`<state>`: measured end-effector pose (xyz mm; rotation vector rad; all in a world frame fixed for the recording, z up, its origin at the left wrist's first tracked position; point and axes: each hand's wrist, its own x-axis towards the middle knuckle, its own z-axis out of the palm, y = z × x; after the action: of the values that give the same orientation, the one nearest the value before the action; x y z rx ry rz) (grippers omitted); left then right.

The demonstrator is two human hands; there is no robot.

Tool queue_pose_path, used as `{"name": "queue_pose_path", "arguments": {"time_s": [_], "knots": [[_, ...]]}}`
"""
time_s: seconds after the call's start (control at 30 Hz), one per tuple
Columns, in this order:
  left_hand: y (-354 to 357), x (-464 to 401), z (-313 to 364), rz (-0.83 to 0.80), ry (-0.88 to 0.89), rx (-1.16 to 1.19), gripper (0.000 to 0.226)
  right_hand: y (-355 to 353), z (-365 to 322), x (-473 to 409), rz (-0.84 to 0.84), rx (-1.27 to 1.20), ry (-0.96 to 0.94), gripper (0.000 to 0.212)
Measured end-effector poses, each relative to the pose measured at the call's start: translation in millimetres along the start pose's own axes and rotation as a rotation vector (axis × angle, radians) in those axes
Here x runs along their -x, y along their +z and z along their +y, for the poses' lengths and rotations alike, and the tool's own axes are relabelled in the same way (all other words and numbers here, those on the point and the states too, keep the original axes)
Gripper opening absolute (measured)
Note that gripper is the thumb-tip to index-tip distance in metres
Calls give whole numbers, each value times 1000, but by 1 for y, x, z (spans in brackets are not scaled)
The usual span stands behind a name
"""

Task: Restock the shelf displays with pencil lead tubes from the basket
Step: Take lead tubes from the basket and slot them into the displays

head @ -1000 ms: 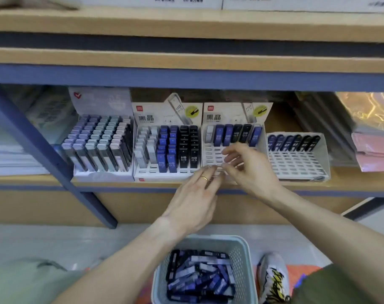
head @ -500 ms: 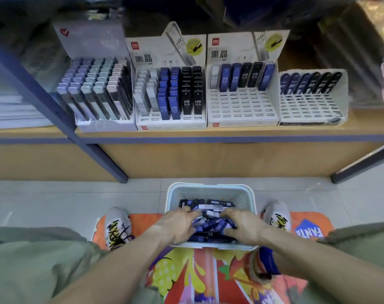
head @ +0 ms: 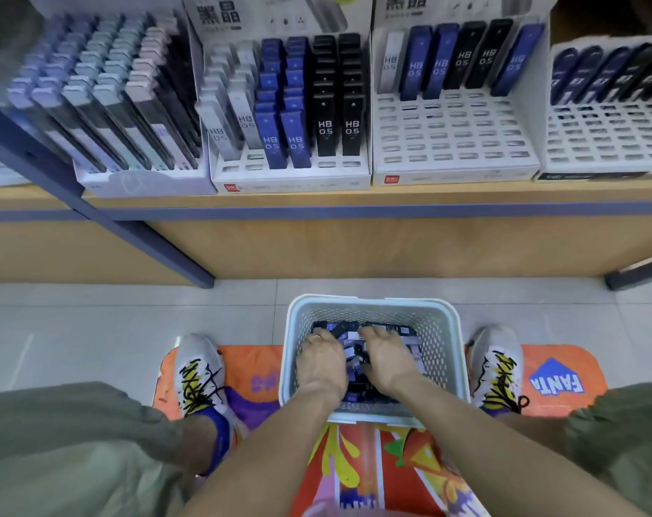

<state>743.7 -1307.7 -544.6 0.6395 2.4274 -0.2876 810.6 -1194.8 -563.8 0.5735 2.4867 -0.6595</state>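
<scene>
A pale perforated basket (head: 372, 303) stands on the floor between my feet, holding a pile of blue, black and white pencil lead tubes (head: 358, 395). Both my hands are inside it. My left hand (head: 322, 363) has its fingers curled down into the pile, and a black tube (head: 340, 328) sticks up at an angle from its fingertips. My right hand (head: 386, 358) lies on the pile with its fingers spread. On the shelf above, the third display box (head: 455, 143) holds one back row of tubes over several empty slots. The fourth display box (head: 607, 136) looks the same.
Two fuller display boxes (head: 290, 106) stand at the left of the wooden shelf (head: 317, 197). A slanted blue shelf brace (head: 141, 233) runs down to the floor at left. My shoes (head: 201, 371) rest on a colourful mat (head: 563, 378) on either side of the basket.
Both hands left the third display box on the shelf and dropped into the basket. The view tilted down and moved closer, and the hands have pushed deeper into the pile.
</scene>
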Motion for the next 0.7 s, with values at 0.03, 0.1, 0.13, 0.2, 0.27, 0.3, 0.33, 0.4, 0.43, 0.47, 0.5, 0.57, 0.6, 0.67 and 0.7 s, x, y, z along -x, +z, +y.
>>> {"name": "queue_pose_path", "arguments": {"time_s": [0.03, 0.1, 0.13, 0.2, 0.27, 0.3, 0.33, 0.4, 0.43, 0.47, 0.5, 0.57, 0.6, 0.67, 0.7], "knots": [[4, -3, 3, 9, -17, -9, 68, 3, 1, -5, 16, 49, -7, 62], [12, -10, 6, 25, -33, -9, 74, 9, 4, -12, 31, 133, -29, 65], [17, -14, 7, 28, -30, -1, 76, 11, 6, -14, 30, 163, -35, 70], [23, -19, 4, 43, -22, 16, 78, 17, 11, -19, 21, 214, -44, 78], [28, -24, 1, 68, 11, 46, 78, 19, 16, -21, 31, 254, -45, 76], [29, -26, -1, 71, 40, 66, 78, 19, 17, -21, 37, 265, -39, 71], [31, -28, -2, 73, 65, 89, 77, 19, 18, -21, 33, 275, -27, 65], [33, -31, -4, 74, 100, 150, 70, 17, 19, -21, 7, 288, -9, 56], [33, -33, -5, 78, 112, 179, 66, 17, 19, -21, -6, 284, 1, 54], [33, -34, -6, 83, 121, 203, 64, 17, 19, -21, -19, 271, 13, 56], [33, -34, -6, 86, 132, 229, 62, 18, 18, -22, -26, 261, 15, 60], [35, -35, -7, 91, 161, 277, 61, 19, 17, -23, -30, 247, 15, 66], [36, -35, -7, 94, 175, 299, 61, 19, 17, -23, -26, 243, 10, 66], [39, -36, -7, 94, 188, 343, 63, 20, 19, -24, -21, 251, -18, 64], [40, -35, -6, 88, 183, 370, 63, 21, 21, -25, -22, 258, -30, 64]]}}
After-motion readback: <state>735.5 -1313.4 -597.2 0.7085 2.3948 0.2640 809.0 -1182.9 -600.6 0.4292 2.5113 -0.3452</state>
